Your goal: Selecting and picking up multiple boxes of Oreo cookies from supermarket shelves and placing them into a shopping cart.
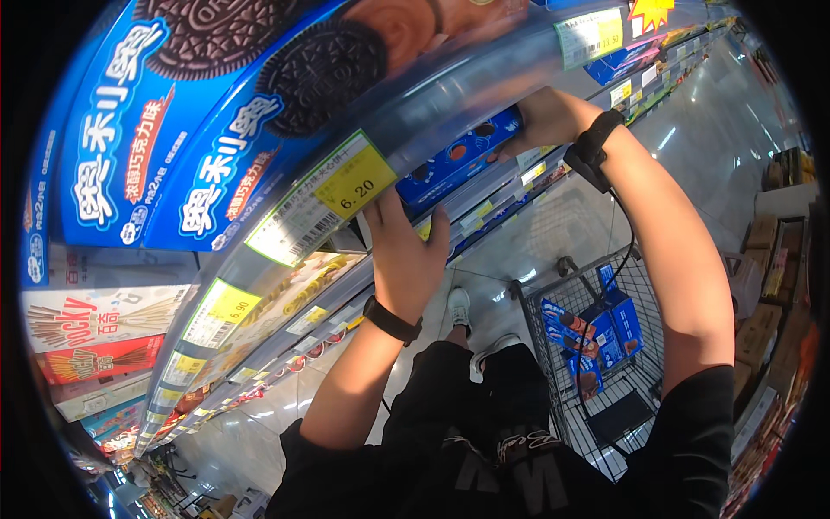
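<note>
A blue cookie box (471,160) is held level between my two hands, just under the upper shelf's front edge. My left hand (405,255) is at its left end, thumb apart from the fingers, whose tips go out of sight behind a yellow-and-white price label (313,199). Around the right end of the box curl the fingers of my right hand (549,121), partly hidden by the shelf edge. Large blue cookie packs (203,164) printed with dark sandwich cookies stand on the shelf above.
A wire shopping cart (562,406) stands at my right leg with several blue packs (614,329) inside. Lower shelves with price labels run along the left. Biscuit-stick boxes (95,316) sit at the far left. Brown cartons (761,337) line the right side. A cable hangs from my right wristband (595,149).
</note>
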Demonstrator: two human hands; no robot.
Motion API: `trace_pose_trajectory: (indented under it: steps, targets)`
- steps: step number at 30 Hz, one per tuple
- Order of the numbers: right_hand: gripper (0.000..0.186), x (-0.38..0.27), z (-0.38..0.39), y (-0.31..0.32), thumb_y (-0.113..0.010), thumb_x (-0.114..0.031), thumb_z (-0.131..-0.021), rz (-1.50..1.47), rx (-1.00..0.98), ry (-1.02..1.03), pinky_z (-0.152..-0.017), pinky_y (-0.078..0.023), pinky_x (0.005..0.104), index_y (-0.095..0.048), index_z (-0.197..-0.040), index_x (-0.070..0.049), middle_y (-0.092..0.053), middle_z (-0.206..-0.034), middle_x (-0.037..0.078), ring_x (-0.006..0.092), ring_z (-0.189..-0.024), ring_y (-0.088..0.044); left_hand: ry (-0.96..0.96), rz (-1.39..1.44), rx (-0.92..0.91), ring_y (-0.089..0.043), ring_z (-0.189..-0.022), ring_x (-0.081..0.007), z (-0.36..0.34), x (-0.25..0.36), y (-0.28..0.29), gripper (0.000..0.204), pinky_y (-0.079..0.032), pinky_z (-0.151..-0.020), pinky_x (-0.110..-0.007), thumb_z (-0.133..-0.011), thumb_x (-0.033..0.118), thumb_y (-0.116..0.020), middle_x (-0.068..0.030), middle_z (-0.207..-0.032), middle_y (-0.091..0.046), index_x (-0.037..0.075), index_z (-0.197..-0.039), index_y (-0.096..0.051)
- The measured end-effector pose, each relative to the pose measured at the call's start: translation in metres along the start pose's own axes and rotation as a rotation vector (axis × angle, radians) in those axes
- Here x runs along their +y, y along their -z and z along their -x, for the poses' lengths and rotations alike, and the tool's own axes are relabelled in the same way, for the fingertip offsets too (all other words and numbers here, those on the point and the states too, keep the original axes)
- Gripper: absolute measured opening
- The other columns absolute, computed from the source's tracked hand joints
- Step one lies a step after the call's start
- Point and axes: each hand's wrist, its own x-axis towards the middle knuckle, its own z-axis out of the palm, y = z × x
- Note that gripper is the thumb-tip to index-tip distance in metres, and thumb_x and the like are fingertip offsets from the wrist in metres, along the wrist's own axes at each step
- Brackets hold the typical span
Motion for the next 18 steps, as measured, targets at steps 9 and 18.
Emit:
trace_pose_trajectory:
  steps: [9,18]
  targets:
    - [0.095,-0.042,0.034,0.030,-0.093,-0.013,-0.058,0.377,0.098,0.150,-0.109,-0.045,0.0427,-0.051,-0.143,-0.006,-0.048,-0.146,0.021,0.0391,-0.135,-0.047,-0.003,0.145,-0.011,-0.041,-0.141,-0.0337,0.000,0.001,-0.004,0.085,-0.040,-0.114,-0.044,-0.088,0.000,-0.070,-0.0222,-0.156,-0.029,-0.003,-0.155,-0.019]
    - [0.061,-0.077,0.126,0.026,-0.078,-0.026,-0.076,0.906,0.437,0.333,-0.110,-0.043,0.0510,-0.061,-0.127,0.002,-0.051,-0.127,0.019,0.0416,-0.128,-0.049,0.296,1.002,-0.051,-0.047,-0.137,-0.0282,0.014,0.040,-0.006,0.057,-0.037,-0.114,-0.040,-0.105,0.020,-0.054,-0.0180,-0.147,-0.047,-0.004,-0.151,-0.030]
